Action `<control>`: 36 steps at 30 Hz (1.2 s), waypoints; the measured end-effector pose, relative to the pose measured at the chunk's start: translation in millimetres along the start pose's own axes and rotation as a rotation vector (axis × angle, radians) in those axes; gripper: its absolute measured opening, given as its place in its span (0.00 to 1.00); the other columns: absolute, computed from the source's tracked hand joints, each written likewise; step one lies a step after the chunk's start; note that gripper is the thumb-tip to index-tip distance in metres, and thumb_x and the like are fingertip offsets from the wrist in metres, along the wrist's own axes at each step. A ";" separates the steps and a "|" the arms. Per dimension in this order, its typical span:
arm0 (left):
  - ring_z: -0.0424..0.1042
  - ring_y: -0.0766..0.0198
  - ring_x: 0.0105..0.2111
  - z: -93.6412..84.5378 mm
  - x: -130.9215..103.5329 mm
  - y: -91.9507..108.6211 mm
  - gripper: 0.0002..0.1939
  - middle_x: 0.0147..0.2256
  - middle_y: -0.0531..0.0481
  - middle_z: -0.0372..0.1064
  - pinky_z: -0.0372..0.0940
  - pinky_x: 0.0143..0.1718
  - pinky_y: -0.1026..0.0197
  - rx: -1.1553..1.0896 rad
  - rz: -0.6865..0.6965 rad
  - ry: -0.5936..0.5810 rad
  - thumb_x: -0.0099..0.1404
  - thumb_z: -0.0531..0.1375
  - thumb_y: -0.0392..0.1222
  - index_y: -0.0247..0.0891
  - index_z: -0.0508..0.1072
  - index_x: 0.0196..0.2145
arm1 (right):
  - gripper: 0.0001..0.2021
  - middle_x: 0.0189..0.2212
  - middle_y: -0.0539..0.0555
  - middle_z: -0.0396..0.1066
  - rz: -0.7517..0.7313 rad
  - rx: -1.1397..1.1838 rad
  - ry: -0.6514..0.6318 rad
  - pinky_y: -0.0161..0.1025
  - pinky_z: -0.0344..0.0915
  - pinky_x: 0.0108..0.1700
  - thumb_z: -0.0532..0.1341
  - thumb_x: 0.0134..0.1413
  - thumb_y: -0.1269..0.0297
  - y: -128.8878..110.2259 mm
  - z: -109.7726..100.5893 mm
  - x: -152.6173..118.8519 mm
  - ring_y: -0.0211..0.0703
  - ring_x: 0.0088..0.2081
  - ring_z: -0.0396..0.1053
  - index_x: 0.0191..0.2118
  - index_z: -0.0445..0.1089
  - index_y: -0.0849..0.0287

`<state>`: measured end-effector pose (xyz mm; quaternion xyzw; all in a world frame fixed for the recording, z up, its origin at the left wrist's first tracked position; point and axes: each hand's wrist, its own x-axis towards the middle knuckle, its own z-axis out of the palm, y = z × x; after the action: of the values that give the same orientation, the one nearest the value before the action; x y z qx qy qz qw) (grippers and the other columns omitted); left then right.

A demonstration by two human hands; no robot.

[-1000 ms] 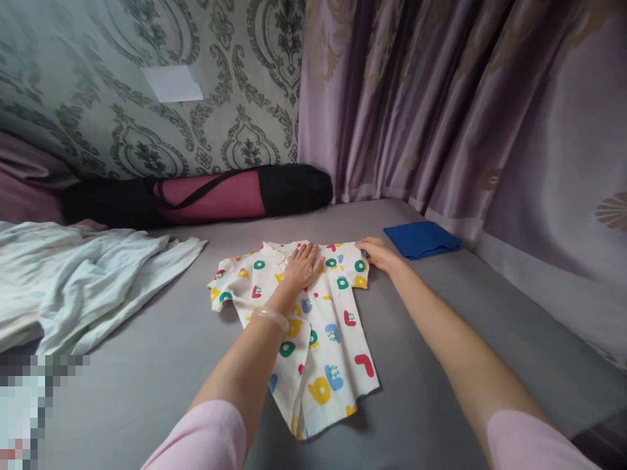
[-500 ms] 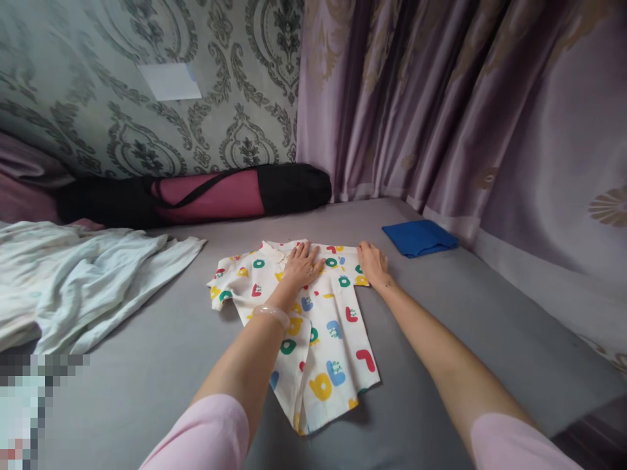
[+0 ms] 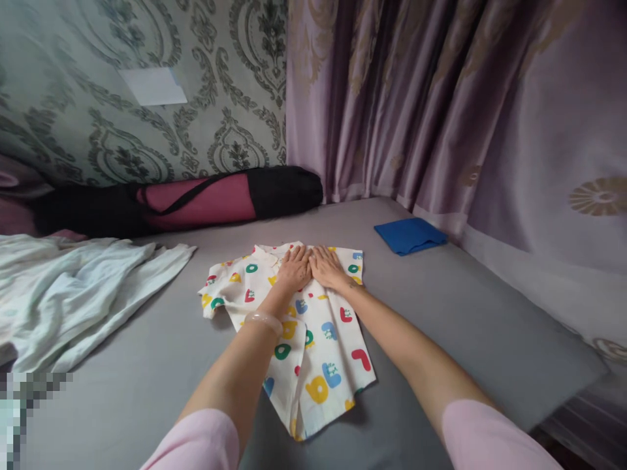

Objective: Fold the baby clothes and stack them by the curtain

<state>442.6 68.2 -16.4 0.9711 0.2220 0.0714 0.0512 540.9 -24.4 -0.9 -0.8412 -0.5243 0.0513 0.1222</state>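
Observation:
A white short-sleeved shirt (image 3: 318, 352) printed with colourful letters lies spread on the grey bed sheet, its collar pointing away from me. My left hand (image 3: 295, 269) rests flat on the upper chest just below the collar, fingers stretched out. Right beside it, my right hand (image 3: 327, 266) lies flat on the shirt near the shoulder, fingers extended. The two hands touch or nearly touch. The right sleeve lies flat, while the left sleeve is somewhat rumpled. Part of the front is folded over at the lower left.
A folded blue cloth (image 3: 410, 236) lies at the back right, near the purple curtain (image 3: 372, 98). Crumpled pale fabric (image 3: 88, 294) covers the left side. A long black and maroon bag (image 3: 206, 199) lies along the patterned wall. The grey bed (image 3: 441, 313) has an edge at the right.
My right hand has moved left from the sleeve's end to the upper chest, beside my left hand. The right sleeve's end is now uncovered. The view has shifted slightly.

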 end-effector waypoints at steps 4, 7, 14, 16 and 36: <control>0.47 0.53 0.66 -1.0 -0.3 1.1 0.28 0.66 0.42 0.49 0.42 0.66 0.47 0.007 -0.022 0.009 0.71 0.41 0.45 0.36 0.56 0.65 | 0.33 0.69 0.64 0.42 0.046 0.021 0.000 0.48 0.33 0.67 0.37 0.67 0.53 7.5 5.9 -6.0 0.51 0.69 0.37 0.68 0.46 0.72; 0.48 0.53 0.66 -2.1 -1.2 2.8 0.27 0.66 0.43 0.50 0.43 0.66 0.46 0.009 -0.032 0.027 0.71 0.42 0.46 0.38 0.56 0.65 | 0.34 0.69 0.64 0.41 0.125 0.028 0.002 0.48 0.33 0.67 0.36 0.66 0.50 21.6 1.3 -13.2 0.51 0.69 0.36 0.68 0.44 0.70; 0.47 0.52 0.66 0.5 -0.3 2.2 0.28 0.66 0.41 0.48 0.41 0.66 0.47 0.018 -0.018 0.019 0.71 0.41 0.45 0.33 0.55 0.65 | 0.33 0.69 0.64 0.42 0.216 -0.072 -0.034 0.49 0.34 0.67 0.38 0.67 0.52 55.9 -15.2 -35.2 0.52 0.69 0.38 0.68 0.45 0.71; 0.47 0.52 0.66 1.0 0.8 2.0 0.28 0.66 0.41 0.49 0.42 0.66 0.47 0.016 -0.019 0.022 0.71 0.41 0.45 0.33 0.55 0.65 | 0.32 0.69 0.64 0.41 0.253 -0.087 -0.044 0.50 0.35 0.67 0.39 0.67 0.54 66.8 -19.1 -42.1 0.52 0.69 0.37 0.68 0.45 0.70; 0.73 0.57 0.44 -91.4 -109.7 -136.2 0.16 0.44 0.43 0.74 0.67 0.49 0.56 -0.477 -0.494 0.464 0.66 0.53 0.43 0.35 0.73 0.46 | 0.21 0.56 0.64 0.67 -0.275 0.219 0.181 0.42 0.55 0.61 0.48 0.60 0.72 -33.3 -17.0 18.8 0.47 0.58 0.63 0.55 0.67 0.66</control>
<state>272.3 148.3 43.0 0.8078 0.4311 0.3234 0.2390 524.0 3.8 24.9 -0.7445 -0.6123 0.0153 0.2655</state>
